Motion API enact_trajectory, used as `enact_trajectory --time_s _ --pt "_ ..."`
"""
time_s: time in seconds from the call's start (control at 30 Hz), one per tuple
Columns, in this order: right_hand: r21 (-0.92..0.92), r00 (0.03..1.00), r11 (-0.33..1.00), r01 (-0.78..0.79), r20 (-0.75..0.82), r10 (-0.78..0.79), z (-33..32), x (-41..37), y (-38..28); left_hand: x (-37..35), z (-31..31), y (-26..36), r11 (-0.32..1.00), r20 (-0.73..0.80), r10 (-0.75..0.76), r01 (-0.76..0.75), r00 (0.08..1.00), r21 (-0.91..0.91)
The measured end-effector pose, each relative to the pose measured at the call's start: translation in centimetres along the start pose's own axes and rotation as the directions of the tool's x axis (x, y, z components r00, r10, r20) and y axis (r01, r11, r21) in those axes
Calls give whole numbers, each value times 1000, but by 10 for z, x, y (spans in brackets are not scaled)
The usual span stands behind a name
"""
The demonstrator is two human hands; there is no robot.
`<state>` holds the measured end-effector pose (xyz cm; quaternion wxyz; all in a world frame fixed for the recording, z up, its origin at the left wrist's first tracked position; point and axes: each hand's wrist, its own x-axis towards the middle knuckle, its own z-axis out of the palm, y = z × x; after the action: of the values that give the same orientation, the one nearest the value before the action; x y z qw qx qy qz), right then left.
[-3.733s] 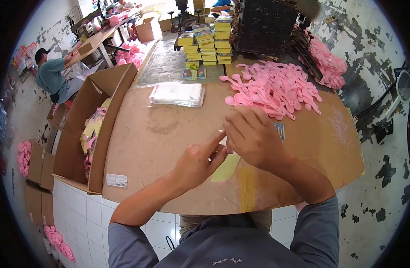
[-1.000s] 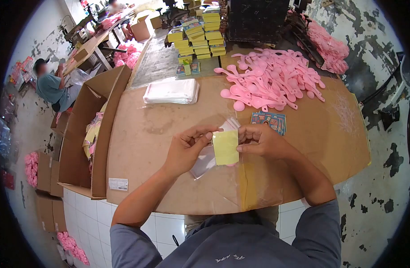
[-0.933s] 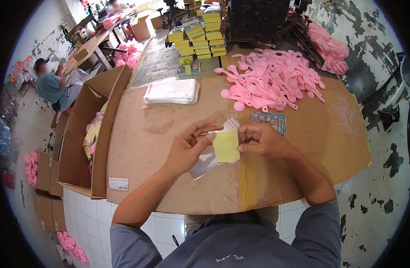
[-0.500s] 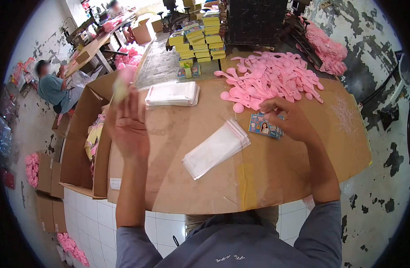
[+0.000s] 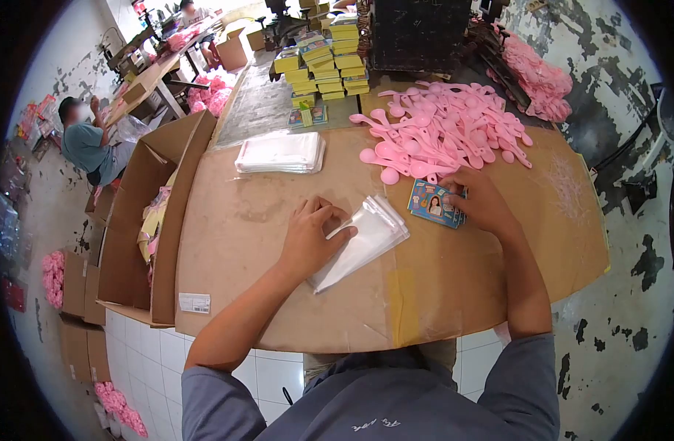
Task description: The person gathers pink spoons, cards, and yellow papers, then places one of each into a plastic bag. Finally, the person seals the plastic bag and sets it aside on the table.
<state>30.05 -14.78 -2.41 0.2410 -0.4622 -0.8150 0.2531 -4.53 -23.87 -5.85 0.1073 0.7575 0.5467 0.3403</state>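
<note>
My left hand (image 5: 315,237) rests over the stack of clear plastic bags (image 5: 370,239), touching its left side. The thumb and index finger are bent but apart, and part of the stack is hidden under the palm. At the right, my right hand (image 5: 478,200) has its fingers closed on the edge of a blue printed card (image 5: 429,203) with a picture of a person. More cards lie beneath it. A heap of pink plastic spoons (image 5: 447,128) lies just beyond the right hand.
A second bag stack (image 5: 279,153) lies at the back left. Behind it rise piles of yellow-edged cards (image 5: 326,62). An open cardboard box (image 5: 164,220) with packed items stands along the table's left edge. Another person (image 5: 87,140) sits farther left.
My left hand has come from beside the box, where it was with a blurred pink and yellow item, to the bags. My right hand has lowered from above onto the blue card.
</note>
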Motion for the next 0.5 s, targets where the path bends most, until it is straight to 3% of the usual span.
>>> enact_trajectory --time_s 0.03,0.13,0.23,0.33,0.43,0.5 --pt "49 1000 999 -15 5 15 1 0 3 1 -1 0 999 19 -28 29 999 -46" --pt "-44 998 999 -9 -58 7 1 1 5 3 -4 7 918 139 -277 305 951 -255" --pt "-180 986 984 -10 -163 -20 -2 -5 -10 0 -1 5 946 58 -186 194 981 -258" --pt "81 988 989 123 -102 -114 1 -4 -25 -3 1 5 965 23 -114 117 993 -235" --pt "407 937 865 295 53 -345 25 -9 -50 -2 3 2 950 32 -144 147 989 -274" --pt "312 871 835 453 41 -489 47 -12 -65 -2 -3 10 933 75 -201 214 977 -288"
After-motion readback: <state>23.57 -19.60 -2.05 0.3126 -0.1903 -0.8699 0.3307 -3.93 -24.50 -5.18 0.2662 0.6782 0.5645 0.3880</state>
